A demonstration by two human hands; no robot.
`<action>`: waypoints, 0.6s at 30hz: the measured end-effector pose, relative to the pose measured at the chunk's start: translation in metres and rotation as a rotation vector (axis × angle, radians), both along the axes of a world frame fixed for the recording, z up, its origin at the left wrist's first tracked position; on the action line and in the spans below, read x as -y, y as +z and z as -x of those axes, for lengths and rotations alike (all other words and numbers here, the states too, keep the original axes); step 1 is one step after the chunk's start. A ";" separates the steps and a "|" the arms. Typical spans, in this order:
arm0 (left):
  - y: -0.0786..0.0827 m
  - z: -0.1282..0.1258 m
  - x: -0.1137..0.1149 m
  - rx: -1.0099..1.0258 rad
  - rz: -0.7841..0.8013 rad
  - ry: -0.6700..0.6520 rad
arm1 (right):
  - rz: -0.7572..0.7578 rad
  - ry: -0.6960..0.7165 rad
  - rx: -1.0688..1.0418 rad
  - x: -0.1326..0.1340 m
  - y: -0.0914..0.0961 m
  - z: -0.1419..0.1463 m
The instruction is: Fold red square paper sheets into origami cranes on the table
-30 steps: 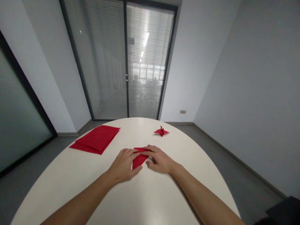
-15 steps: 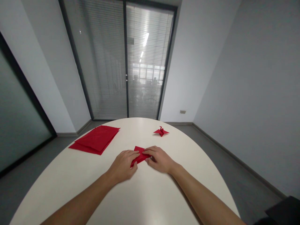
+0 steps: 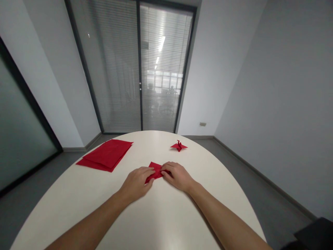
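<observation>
A small folded piece of red paper [image 3: 156, 171] lies on the white table between my hands. My left hand [image 3: 139, 180] rests on its left side, fingers over the top and thumb at the near edge, closed on it. On the right side, my right hand [image 3: 177, 175] pinches the paper between thumb and fingers, hiding that end. Beyond the right hand stands a finished red paper crane [image 3: 179, 146] with its wings spread.
Several red paper sheets [image 3: 109, 154] lie overlapping at the table's left. The round white table [image 3: 145, 222] has its far edge near a glass door with blinds [image 3: 119, 86]. A dark object [image 3: 317, 234] sits at the lower right, off the table.
My right thumb has moved up to the fingers, pinching the paper's right side. The near right part of the paper shows less now. My left hand has barely shifted.
</observation>
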State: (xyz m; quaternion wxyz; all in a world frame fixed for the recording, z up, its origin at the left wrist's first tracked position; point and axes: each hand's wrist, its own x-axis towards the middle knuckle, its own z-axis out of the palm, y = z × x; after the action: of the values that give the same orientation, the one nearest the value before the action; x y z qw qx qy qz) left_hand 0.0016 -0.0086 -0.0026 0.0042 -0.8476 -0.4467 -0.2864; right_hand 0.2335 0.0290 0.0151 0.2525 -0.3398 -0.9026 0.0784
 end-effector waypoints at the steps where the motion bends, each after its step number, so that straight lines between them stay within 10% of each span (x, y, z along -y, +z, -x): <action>1: 0.000 0.000 0.000 -0.003 -0.002 0.004 | -0.001 -0.003 -0.002 0.000 0.000 0.000; 18: 0.009 -0.004 0.004 -0.020 -0.041 0.047 | -0.071 0.017 -0.033 0.003 0.002 0.000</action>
State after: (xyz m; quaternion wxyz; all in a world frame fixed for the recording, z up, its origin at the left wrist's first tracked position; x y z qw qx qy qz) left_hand 0.0056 -0.0128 0.0067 0.0330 -0.8395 -0.4604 -0.2868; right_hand 0.2330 0.0263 0.0172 0.2783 -0.3217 -0.9034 0.0542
